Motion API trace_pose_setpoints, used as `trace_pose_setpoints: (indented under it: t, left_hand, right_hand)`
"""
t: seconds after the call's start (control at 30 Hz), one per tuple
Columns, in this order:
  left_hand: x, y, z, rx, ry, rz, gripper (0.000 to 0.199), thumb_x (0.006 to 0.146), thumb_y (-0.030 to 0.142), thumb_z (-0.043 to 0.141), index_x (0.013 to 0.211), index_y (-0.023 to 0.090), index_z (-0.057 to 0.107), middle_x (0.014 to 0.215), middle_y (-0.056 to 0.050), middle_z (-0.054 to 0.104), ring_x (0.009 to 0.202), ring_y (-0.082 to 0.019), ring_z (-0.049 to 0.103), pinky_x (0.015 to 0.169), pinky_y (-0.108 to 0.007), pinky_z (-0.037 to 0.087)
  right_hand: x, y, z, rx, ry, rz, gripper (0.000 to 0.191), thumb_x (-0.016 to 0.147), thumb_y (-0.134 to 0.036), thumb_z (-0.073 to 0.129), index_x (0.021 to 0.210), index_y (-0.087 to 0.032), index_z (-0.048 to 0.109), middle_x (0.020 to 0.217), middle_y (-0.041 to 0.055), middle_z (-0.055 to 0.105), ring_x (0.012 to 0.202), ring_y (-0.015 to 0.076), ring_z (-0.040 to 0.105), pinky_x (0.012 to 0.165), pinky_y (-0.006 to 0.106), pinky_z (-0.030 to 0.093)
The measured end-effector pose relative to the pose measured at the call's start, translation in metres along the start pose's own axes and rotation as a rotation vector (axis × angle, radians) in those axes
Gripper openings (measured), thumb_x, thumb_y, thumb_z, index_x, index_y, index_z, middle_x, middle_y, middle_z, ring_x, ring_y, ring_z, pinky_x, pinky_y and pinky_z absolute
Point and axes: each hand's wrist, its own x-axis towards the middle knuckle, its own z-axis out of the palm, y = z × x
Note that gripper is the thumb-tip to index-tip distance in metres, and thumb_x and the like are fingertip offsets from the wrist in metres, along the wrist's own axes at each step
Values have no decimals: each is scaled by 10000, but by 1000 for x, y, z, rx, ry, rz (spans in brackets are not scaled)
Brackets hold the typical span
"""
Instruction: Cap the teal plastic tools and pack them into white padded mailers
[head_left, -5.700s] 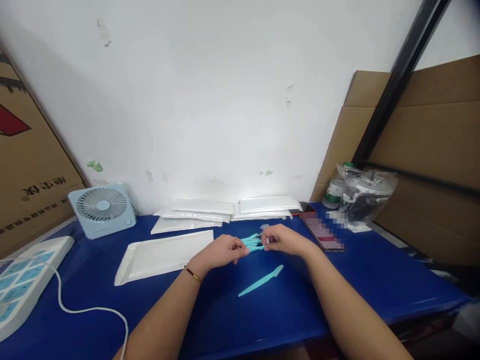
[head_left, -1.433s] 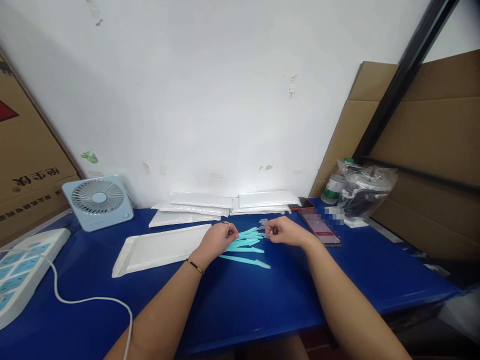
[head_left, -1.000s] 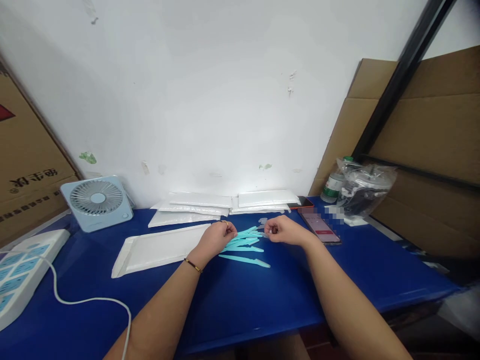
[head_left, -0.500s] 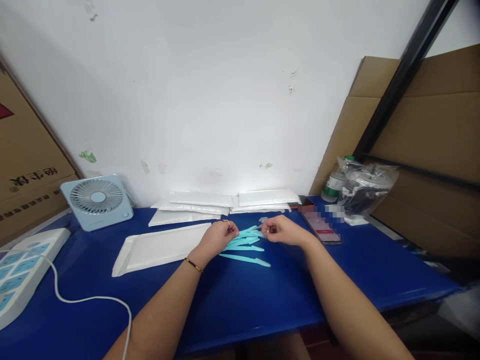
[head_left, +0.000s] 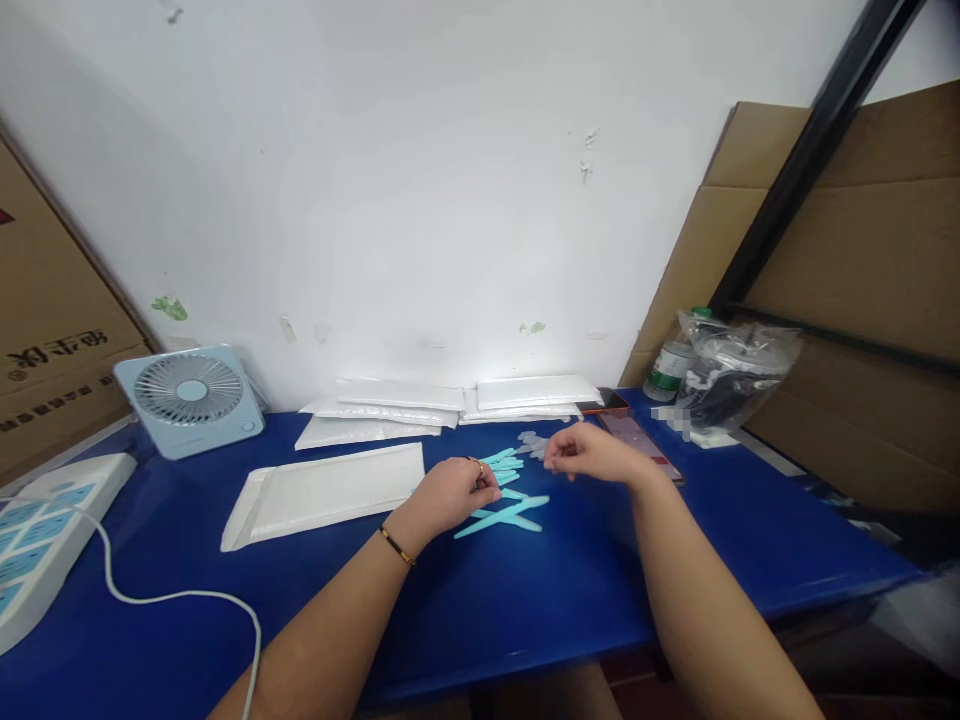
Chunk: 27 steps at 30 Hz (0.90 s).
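Observation:
Several turquoise eyebrow razors (head_left: 504, 516) lie on the blue table, two of them crossed at the front. My left hand (head_left: 456, 492) is over the left side of this heap, its fingers closed together. Whether a razor is between them is hidden. Just right of the heap, my right hand (head_left: 589, 455) hovers with curled fingers, thumb and forefinger close together. Anything in that pinch is too small to make out. Small translucent pieces, apparently razor caps (head_left: 532, 442), lie in a pile beside its fingertips.
A white padded mailer (head_left: 330, 495) lies left of my left hand. More mailers (head_left: 397, 405) are stacked against the wall. A fan (head_left: 191, 400), a power strip (head_left: 52, 545) and its white cable occupy the left. Phones (head_left: 637, 442), a bottle (head_left: 670, 370) and a plastic bag (head_left: 731, 375) are at right.
My left hand has moved slightly right and nearer to me. A razor now crosses the front one. My right hand has shifted right, away from the razors, uncovering more of the translucent pieces.

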Motion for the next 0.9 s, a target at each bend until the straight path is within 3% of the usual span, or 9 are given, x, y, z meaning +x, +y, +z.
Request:
trace_pose_setpoints:
  t: [0.07,0.13,0.23,0.37,0.43,0.5,0.63,0.9]
  left_hand:
    - [1,-1,3,124,47,-4,149,788,311,580,848,220,682,900,-30,657,786,-180,593,684,-253,396]
    - [3,-2,6,214,57,-21,123,762,274,612,851,226,682,934,-39,647,841,-198,590,727,-267,391]
    - [5,-2,9,251,50,-33,75,756,235,606,792,218,670,896,-37,646,845,-200,585,731,-277,385]
    - [4,0,8,139,48,-57,77,774,220,562,735,197,625,804,-30,645,760,-175,582,671,-265,384]
    - [4,1,6,-5,71,-73,98,799,266,534,778,199,602,742,-13,631,699,-156,570,615,-248,382]
    - [5,0,4,-150,125,-90,142,813,323,516,818,197,583,723,1,614,664,-139,552,579,-233,385]
    - [9,-3,4,-332,213,-106,206,790,379,539,814,177,575,746,1,602,673,-120,527,606,-223,417]
    - [11,-8,5,-450,244,-130,235,772,391,562,809,160,577,730,1,589,657,-112,511,596,-223,414]
  right_hand:
    - [-1,8,-6,-133,181,75,157,720,-288,590,757,-162,676,681,32,657,592,151,584,543,238,418]
    - [2,15,-7,-288,258,188,115,680,-270,636,703,-165,677,675,45,662,615,165,588,542,241,404]
    - [11,23,-1,-406,218,307,76,640,-235,681,673,-166,671,705,61,676,633,175,600,556,246,405]
    - [19,32,7,-411,202,277,55,623,-189,687,632,-164,638,701,60,667,645,171,595,572,244,413]
    - [20,32,8,-277,265,237,92,623,-203,691,674,-164,626,661,40,640,585,149,573,541,239,415]
    - [22,26,8,10,389,139,186,665,-276,681,801,-169,614,640,10,610,531,131,558,518,238,435]
    - [25,3,16,584,602,-102,333,715,-435,671,901,-180,565,707,12,611,657,164,638,589,264,505]
    - [30,-16,35,686,592,-144,280,707,-417,709,804,-179,595,580,-16,564,494,109,548,408,193,382]
